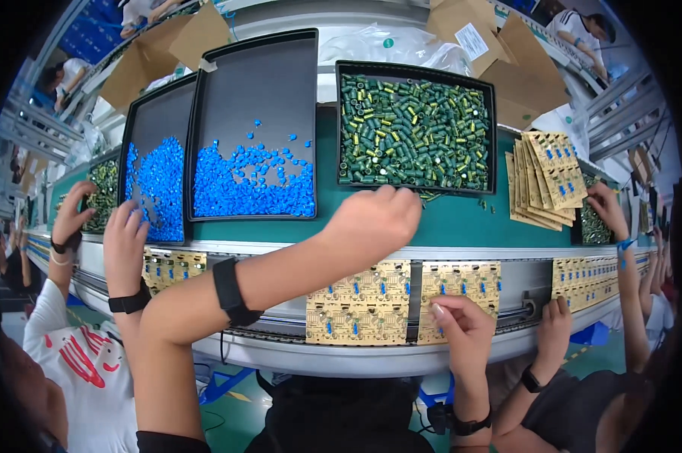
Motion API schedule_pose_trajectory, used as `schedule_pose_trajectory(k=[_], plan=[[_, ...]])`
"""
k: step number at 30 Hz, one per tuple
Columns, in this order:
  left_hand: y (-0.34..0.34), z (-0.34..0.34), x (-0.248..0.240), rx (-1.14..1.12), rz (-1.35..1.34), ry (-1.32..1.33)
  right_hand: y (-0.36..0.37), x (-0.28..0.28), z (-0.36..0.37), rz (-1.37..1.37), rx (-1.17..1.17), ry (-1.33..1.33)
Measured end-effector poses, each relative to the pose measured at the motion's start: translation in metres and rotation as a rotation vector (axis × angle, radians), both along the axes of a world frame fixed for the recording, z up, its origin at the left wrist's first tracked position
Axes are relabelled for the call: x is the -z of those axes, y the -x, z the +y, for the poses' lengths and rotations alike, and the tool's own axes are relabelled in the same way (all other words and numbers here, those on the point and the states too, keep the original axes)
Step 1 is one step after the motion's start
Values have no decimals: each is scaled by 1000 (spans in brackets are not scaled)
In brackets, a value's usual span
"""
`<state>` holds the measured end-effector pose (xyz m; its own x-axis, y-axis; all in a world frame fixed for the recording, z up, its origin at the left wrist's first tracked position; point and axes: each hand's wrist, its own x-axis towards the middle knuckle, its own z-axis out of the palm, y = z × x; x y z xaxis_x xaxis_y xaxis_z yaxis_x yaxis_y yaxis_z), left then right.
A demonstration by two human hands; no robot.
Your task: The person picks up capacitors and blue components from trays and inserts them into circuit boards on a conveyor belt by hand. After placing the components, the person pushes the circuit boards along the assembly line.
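Green cylindrical components with yellow-green stripes (412, 128), many, loose in a black rectangular plastic tray (493, 143), directly beyond the left hand (378, 219). Left hand: fingers curled, at the tray's near edge; contents of the grip cannot be told, the fingertips being turned from view. Right hand (461, 325): thumb and forefinger drawn together over the left part of a tan rectangular circuit board with blue and dark parts (465, 279); a pale speck at the fingertips may be a small part or only a nail.

Second tan circuit board (356, 309), similarly populated: left of the right hand, nearer the body than the left hand. Small bright-blue disc-shaped components (254, 192), heaped in a deep black plastic tray (315, 113): beyond the left forearm, left of the left hand. Fanned stack of tan circuit boards (556, 170): beyond and right of both hands, on a green work surface (469, 226). Co-worker's hand (556, 325): right of the right hand, near its level.
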<state>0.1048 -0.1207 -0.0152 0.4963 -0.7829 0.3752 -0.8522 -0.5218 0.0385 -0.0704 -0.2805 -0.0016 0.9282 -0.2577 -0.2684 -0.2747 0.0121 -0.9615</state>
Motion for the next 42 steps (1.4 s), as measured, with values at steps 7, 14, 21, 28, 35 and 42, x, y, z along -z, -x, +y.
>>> schedule_pose_trajectory(k=[7,14,21,28,35,42], plan=[[-9,-18,11,186,-208,-26,-4,2,-1,35,49,-119],[-16,-37,9,229,-251,-94,-3,-2,-1,3,9,-90],[-12,-28,-14,183,-175,-105,0,-5,8,-52,-50,101],[10,21,-37,124,176,153,3,-3,11,-39,-88,221],[32,60,-43,25,317,299,5,-3,26,-131,-264,744],[42,78,-38,-4,386,312,2,0,37,-179,-260,772]])
